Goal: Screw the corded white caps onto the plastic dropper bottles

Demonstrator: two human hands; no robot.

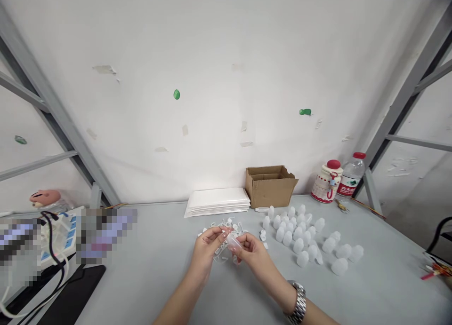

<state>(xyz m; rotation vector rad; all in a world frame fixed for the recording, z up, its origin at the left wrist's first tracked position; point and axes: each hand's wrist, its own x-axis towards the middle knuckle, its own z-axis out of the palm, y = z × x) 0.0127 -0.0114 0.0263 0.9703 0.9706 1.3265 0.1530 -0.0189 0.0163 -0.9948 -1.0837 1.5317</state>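
A small translucent plastic container (233, 243) is gripped by my right hand (252, 252), its fingers wrapped round the side. My left hand (209, 245) is closed in a pinch beside the container's upper end; what its fingertips grip is too small to make out. Below and behind both hands lies a loose pile of small white plastic parts with thin strips (221, 257), partly hidden by the fingers. To the right, many similar frosted white containers (298, 245) stand and lie in a loose group. A few small white pieces (263, 235) rest between the pile and that group.
An open cardboard box (271, 193) and a stack of flat white sheets (217, 202) stand by the wall. At right are a jug with a red lid (326, 181), a water bottle (351, 177) and keys (342, 206). A power strip (60, 235) with cables lies left.
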